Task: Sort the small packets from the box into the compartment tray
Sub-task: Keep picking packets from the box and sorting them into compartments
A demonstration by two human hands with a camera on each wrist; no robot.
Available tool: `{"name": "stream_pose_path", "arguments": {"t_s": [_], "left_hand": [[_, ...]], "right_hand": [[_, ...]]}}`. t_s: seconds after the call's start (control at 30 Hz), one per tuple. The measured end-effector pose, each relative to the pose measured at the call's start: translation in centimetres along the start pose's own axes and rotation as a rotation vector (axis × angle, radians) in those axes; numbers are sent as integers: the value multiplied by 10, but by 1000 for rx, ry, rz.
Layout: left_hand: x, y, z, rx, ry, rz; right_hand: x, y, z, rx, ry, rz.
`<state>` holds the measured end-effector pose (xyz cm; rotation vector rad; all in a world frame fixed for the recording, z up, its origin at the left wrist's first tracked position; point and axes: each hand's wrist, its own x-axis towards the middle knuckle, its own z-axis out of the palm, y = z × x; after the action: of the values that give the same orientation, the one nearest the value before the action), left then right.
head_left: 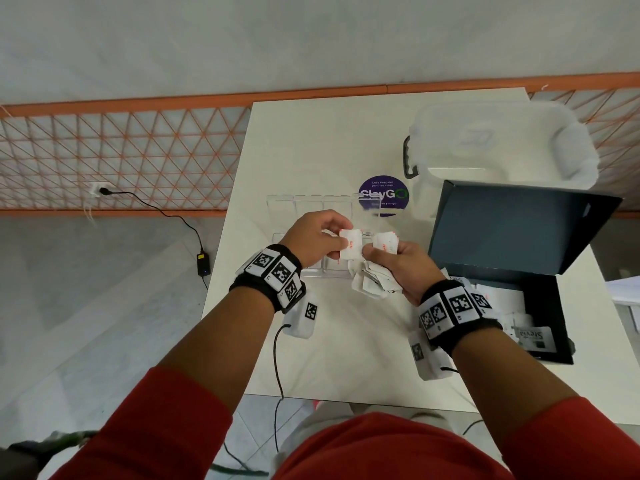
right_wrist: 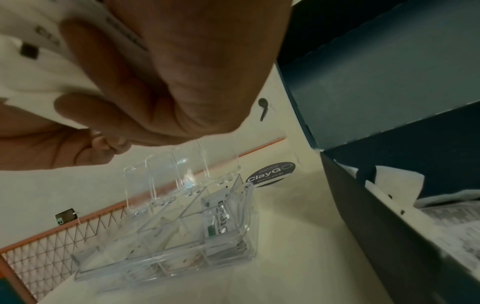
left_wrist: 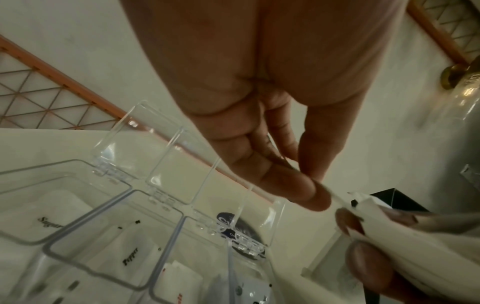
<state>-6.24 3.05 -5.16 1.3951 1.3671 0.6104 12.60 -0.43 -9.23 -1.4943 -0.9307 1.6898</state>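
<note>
The right hand [head_left: 401, 268], just right of centre in the head view, gripped a loose bundle of white packets [head_left: 372, 278] in its curled fingers. The left hand [head_left: 318, 242], touching it at centre frame, pinched a single red-printed packet [head_left: 350, 247] between thumb and fingers, drawing it off the bundle.

Largest first: the white counter [head_left: 329, 341] filled mid-frame. At right sat the dark box [head_left: 540, 306], lid up, more packets inside. Directly under both hands lay the clear compartment tray [left_wrist: 109, 207], lids open; in the left wrist view its cells at lower left held packets marked Sugar and Pepper.

Likely risks: the bundle was held slackly, so tugging one packet free could have spilled others into the wrong cells or onto the counter. The thin packets might also have clung together, so that two dropped as one.
</note>
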Motion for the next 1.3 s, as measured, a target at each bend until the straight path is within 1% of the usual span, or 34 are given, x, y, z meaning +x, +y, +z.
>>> {"name": "stream_pose_path", "arguments": {"t_s": [0.1,0.27,0.33,0.43,0.47,0.53,0.67,0.83,1.03,1.13,1.2,1.3], "left_hand": [[-4,-1,1,-54,26,-27],[-7,-3,8,-41,35,22],[-5,-5,11,-9,116,4],[1,-12,9,128,289,-40],[3,-15,8,174,321,-58],[5,-21,7,238,335,-100],[9,-33,12,357,311,-183],[15,-41,23,446,270,-247],[20,-50,36,748,196,-143],[25,-53,39,1034,71,-57],[27,-53,41,1209,12,-24],[28,-53,43,1314,5,-17]], "right_hand": [[-3,1,-1,-4,-7,2],[-6,2,-4,-14,-22,20],[-7,2,-5,-13,-14,14],[-8,3,-10,-12,12,15],[-9,5,-11,-13,20,20],[-9,8,-15,-4,27,34],[-7,12,-18,-19,36,37],[-3,12,-20,-16,43,44],[-1,14,-22,5,52,52],[0,14,-22,-3,64,51],[-1,13,-21,-5,66,54],[-2,11,-20,-1,68,58]]}}
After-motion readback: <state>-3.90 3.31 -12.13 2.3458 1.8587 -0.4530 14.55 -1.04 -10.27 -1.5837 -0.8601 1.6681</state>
